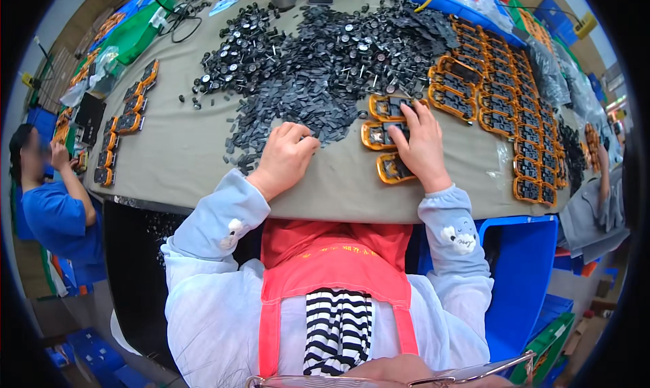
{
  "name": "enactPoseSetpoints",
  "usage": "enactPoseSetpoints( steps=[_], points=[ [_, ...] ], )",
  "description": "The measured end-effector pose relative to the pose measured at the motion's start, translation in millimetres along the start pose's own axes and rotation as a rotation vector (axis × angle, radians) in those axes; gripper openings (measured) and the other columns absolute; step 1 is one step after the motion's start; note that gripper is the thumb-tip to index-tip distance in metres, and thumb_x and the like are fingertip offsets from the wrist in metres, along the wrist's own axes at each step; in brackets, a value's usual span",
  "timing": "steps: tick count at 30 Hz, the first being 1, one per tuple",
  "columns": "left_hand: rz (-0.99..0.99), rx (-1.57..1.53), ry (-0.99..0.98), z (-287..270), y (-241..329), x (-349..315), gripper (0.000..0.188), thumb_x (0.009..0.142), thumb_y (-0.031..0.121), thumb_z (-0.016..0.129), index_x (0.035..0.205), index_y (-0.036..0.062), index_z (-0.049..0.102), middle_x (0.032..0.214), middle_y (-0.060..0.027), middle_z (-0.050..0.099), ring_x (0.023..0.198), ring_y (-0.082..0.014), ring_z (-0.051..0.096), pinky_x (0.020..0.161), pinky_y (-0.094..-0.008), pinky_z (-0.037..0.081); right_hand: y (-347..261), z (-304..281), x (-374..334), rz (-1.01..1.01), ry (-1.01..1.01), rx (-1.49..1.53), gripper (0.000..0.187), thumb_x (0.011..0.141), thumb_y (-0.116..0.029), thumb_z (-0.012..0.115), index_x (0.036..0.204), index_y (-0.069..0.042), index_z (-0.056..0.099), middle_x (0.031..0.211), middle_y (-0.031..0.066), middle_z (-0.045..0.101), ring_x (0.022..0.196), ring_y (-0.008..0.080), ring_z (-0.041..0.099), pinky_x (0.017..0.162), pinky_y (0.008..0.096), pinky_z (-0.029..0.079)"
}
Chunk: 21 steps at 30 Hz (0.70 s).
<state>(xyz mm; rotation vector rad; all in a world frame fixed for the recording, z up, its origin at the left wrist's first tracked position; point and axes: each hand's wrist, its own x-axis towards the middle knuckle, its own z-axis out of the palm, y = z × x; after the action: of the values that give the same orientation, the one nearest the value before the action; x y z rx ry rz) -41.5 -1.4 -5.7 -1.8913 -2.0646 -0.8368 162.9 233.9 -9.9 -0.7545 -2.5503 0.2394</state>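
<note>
My left hand is at the near edge of a heap of small flat black plastic pieces. Its fingers are curled in, and whatever they pinch is hidden. My right hand has its fingers apart and laid over orange-and-black plastic parts. The fingertips touch the upper orange part, and the thumb reaches the middle orange part, which shows a lighter spot inside. Just below lies a third orange part, close to the palm.
Black wheels on metal axles are heaped beyond the flat pieces. Rows of orange parts fill the table's right; a shorter line lies left. A blue bin stands below the right edge. A person in blue works at left.
</note>
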Motion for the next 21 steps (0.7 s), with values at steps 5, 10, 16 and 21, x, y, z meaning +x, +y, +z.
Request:
enactPoseSetpoints(
  steps=[5, 10, 16, 21],
  points=[
    [-0.049, -0.031, -0.006, 11, 3, 9, 0.011, 0.080, 0.007, 0.073, 0.091, 0.0110, 0.072, 0.098, -0.0050, 0.063, 0.095, -0.0267, 0.058, 0.082, -0.0392, 0.045, -16, -16, -6, -0.117, 0.085, 0.191, 0.037, 0.093, -0.028, 0.069, 0.127, -0.012, 0.066, 0.143, 0.0118, 0.054, 0.137, 0.0371, 0.045, 0.114, 0.0609, 0.030],
    [-0.038, 0.056, -0.022, 33, 10, 29, 0.007, 0.081, 0.011, 0.073, 0.088, 0.0130, 0.074, 0.092, -0.0021, 0.061, 0.091, -0.0237, 0.056, 0.080, -0.0378, 0.043, -13, -49, -42, -0.251, -0.003, 0.137, 0.024, 0.089, -0.019, 0.072, 0.112, -0.012, 0.074, 0.137, 0.0113, 0.059, 0.136, 0.0370, 0.047, 0.114, 0.0615, 0.031],
    [-0.013, 0.148, -0.196, 33, 9, 44, 0.002, 0.081, 0.012, 0.072, 0.083, 0.0126, 0.073, 0.090, -0.0024, 0.060, 0.093, -0.0240, 0.057, 0.081, -0.0377, 0.043, -7, -46, -29, -0.195, 0.053, 0.443, 0.025, 0.090, -0.008, 0.068, 0.115, -0.005, 0.072, 0.130, 0.0155, 0.063, 0.127, 0.0364, 0.056, 0.105, 0.0420, 0.046],
    [0.040, -0.028, -0.362, 30, 9, 51, 0.006, 0.082, 0.006, 0.069, 0.088, 0.0058, 0.069, 0.090, -0.0083, 0.060, 0.092, -0.0292, 0.057, 0.082, -0.0395, 0.049, -7, -88, -22, -0.081, 0.028, 0.727, 0.025, 0.092, -0.006, 0.066, 0.116, -0.003, 0.070, 0.128, 0.0142, 0.065, 0.115, 0.0275, 0.064, 0.096, 0.0355, 0.050]
  ],
)
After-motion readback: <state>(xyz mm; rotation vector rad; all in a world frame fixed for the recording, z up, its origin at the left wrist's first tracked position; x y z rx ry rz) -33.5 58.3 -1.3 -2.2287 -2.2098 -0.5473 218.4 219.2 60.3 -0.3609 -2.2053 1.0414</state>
